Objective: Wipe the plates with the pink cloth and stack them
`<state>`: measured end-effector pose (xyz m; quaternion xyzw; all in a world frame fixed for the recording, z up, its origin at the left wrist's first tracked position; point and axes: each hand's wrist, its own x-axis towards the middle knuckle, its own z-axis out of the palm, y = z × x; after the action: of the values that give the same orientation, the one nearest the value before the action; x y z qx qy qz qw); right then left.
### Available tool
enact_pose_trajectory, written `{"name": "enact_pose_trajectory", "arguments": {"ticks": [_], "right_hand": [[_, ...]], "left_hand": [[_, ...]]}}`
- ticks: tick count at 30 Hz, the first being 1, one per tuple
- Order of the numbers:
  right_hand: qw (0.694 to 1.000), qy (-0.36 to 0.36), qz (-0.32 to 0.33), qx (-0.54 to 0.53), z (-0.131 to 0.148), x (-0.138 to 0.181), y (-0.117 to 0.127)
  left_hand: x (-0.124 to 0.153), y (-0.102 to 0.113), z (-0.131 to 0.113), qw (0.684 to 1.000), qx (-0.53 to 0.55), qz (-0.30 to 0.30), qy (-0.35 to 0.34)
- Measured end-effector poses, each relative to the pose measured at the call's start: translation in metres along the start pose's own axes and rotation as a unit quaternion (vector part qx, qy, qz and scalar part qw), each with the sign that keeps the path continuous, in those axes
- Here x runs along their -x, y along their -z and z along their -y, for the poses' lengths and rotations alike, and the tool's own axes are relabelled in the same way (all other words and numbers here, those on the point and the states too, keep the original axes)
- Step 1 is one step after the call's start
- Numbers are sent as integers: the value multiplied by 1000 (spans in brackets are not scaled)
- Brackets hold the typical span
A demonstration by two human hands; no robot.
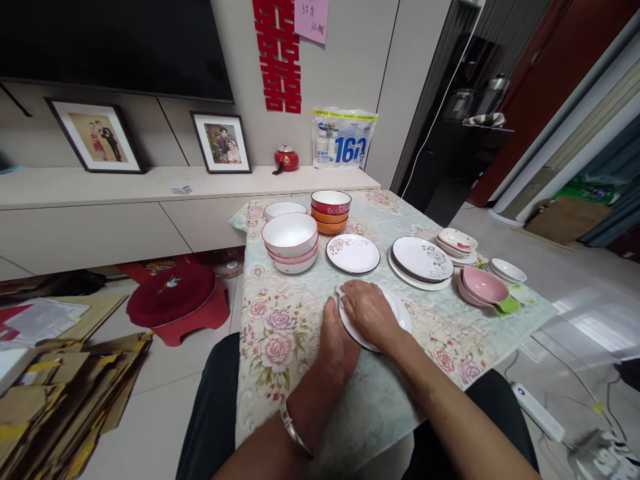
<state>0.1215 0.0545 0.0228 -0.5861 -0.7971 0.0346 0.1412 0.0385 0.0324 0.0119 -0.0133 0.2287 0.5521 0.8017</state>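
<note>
A white plate [400, 319] is tilted slightly near the front of the table, partly hidden by my hands. My left hand [340, 340] grips its left edge from below, the thumb pointing up along the rim. Across the plate's face lies my right hand [369, 312], fingers together and pressed down on a white cloth [341, 291], of which only a small edge shows at the fingertips. Just beyond my hands is a white plate with a floral pattern and dark rim [353, 253]. To the right of it stands a stack of similar patterned plates [423, 259].
Red-rimmed white bowls [290, 235] stand stacked at the back left, beside stacked red and orange bowls [331, 212]. Pink bowls [484, 287], small white bowls [507, 270] and heart-marked dishes [457, 240] sit at the right. A red stool [175, 300] is left of the flowered tablecloth [280, 333].
</note>
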Motion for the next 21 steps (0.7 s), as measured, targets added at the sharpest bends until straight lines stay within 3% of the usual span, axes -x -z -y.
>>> {"name": "enact_pose_trajectory", "arguments": {"ticks": [5, 11, 15, 21], "right_hand": [[999, -49, -15, -3, -33, -1, 4], [995, -60, -75, 20, -55, 38, -4], [992, -67, -90, 49, -39, 68, -11], [998, -37, -9, 41, 1, 70, 1]], "left_hand": [[5, -9, -2, 998, -35, -34, 28], [9, -13, -1, 996, -59, -56, 28], [5, -9, 2, 997, -64, -53, 10], [6, -4, 3, 997, -67, -42, 16]]}}
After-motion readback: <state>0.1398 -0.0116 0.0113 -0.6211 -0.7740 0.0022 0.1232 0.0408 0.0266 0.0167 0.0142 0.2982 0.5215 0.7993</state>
